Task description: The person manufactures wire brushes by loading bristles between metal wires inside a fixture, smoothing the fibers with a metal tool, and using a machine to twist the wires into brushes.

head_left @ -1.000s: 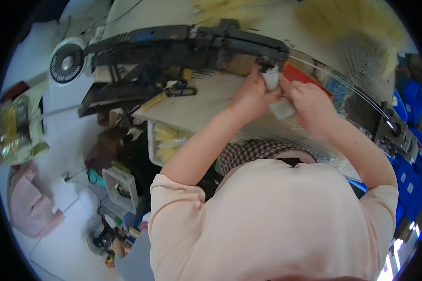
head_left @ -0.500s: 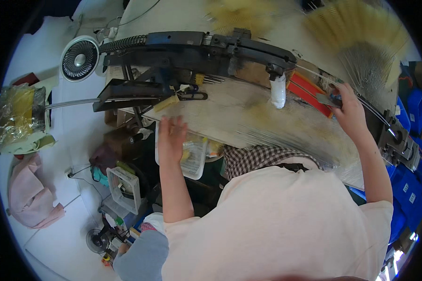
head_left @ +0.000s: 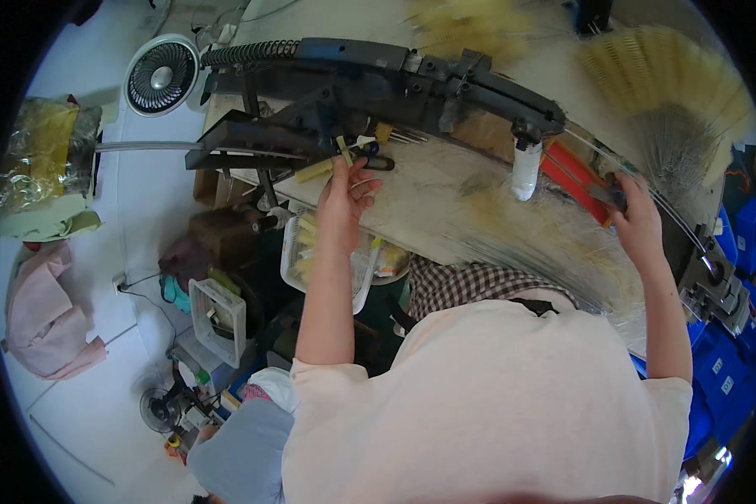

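Observation:
My left hand is raised beside the dark machine, thumb and finger closed on a small pale yellow strip. A pale yellow block lies close by, next to a black slotted bar. My right hand is closed on a flat metal blade with a dark grip. That blade lies over the red tray, near long thin metal rods. What the right fingers wrap around is partly hidden.
The black machine arm with a white-wrapped handle spans the bench. Bundles of yellow-tipped wires lie at the back right. A white basket stands below the bench edge; a fan is at far left.
My left hand has moved up and right from above the white basket to the machine, and now pinches a pale strip. My right hand keeps the blade, slightly lower over the red tray.

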Demonstrator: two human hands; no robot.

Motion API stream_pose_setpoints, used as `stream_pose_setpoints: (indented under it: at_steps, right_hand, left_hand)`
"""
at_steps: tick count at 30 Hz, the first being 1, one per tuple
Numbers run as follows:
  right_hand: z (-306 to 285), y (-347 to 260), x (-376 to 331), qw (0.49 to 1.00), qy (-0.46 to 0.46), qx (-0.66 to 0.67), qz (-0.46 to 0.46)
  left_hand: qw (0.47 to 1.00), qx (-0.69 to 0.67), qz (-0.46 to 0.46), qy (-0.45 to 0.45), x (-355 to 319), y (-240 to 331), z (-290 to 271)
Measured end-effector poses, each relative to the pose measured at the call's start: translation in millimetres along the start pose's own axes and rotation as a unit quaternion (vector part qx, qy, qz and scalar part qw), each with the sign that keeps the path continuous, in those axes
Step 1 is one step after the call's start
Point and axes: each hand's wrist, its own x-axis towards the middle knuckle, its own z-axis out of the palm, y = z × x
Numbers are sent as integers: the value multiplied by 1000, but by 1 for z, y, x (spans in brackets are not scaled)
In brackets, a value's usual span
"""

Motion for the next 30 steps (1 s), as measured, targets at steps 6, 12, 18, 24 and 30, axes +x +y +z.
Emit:
stream_pose_setpoints:
  at_steps: [6, 12, 18, 24, 30]
  right_hand:
    - [9, -5, 2, 999, 27, 30, 5]
    - [-22, -5, -11, 995, -13, 96, -27]
    - [-108, -2, -37, 940, 1, 341, 1]
    - [-135, -22, 2, 939, -11, 342, 31]
    - [-100, 9, 20, 941, -7, 338, 4]
  left_hand:
    - [998, 58, 6, -4, 10, 0, 2]
    - [999, -25, 32, -28, 0, -16, 4]
    - [916, 49, -164, -363, -44, -6, 123]
    - [676, 328, -132, -646, -59, -43, 279]
    - [861, 143, -255, -416, -51, -53, 251]
